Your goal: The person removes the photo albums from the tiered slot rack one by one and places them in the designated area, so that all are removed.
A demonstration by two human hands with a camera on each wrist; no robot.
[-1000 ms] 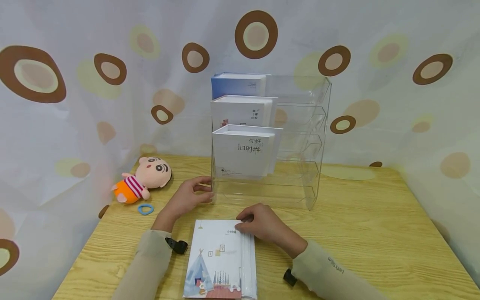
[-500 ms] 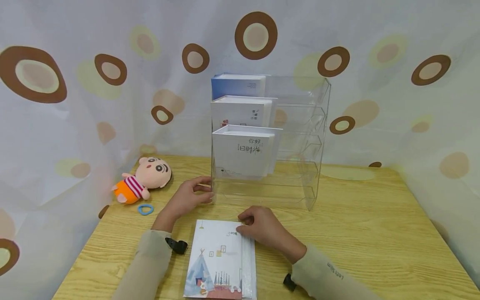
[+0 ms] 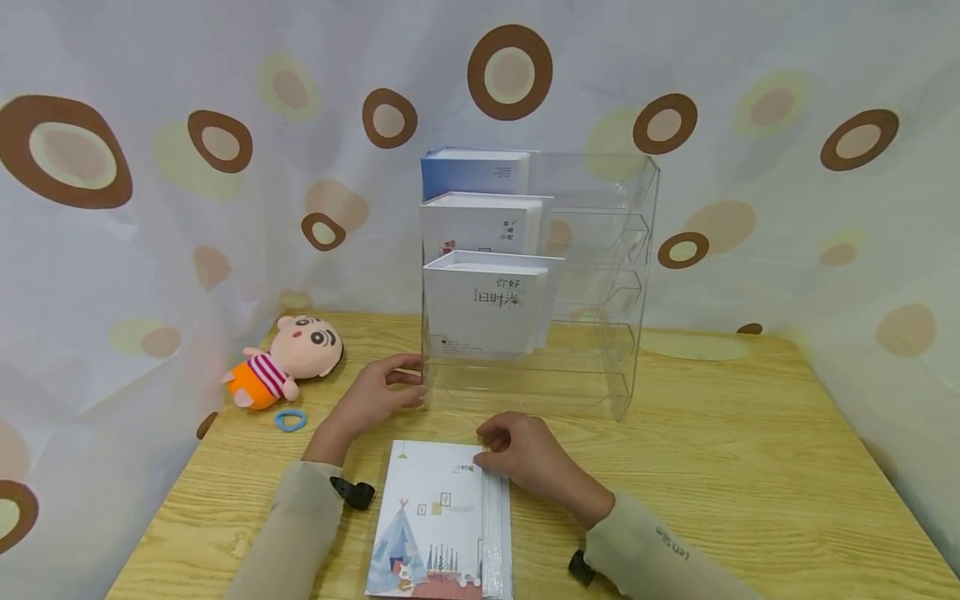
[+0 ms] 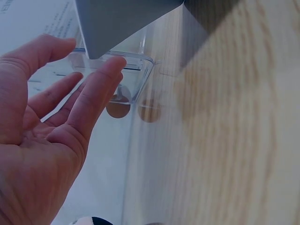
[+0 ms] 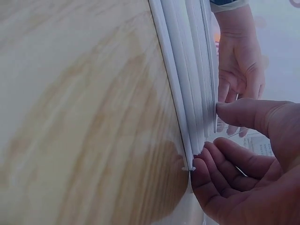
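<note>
A white book (image 3: pixel 431 517) with a tent drawing on its cover lies at the front of the table. My right hand (image 3: pixel 528 450) pinches its top right corner, thumb on the cover. In the right wrist view the book's white page edges (image 5: pixel 190 84) show in layers, with the fingers curled at the end. My left hand (image 3: pixel 378 396) is at the lower left side of a clear acrylic rack (image 3: pixel 585 383), thumb and fingers spread and mostly straight, fingertips at the side panel. Three books stand in the rack's left part, the lowest a white book (image 3: pixel 480 317).
To the left lies a plush doll (image 3: pixel 288 358) in a striped top, with a blue ring (image 3: pixel 291 419) beside it. The wooden table (image 3: pixel 735 467) extends right of the rack. A patterned white curtain (image 3: pixel 585 67) hangs behind and at both sides.
The book's top edge and my right hand have shifted very slightly to the right and toward me. My left hand stays at the rack's side.
</note>
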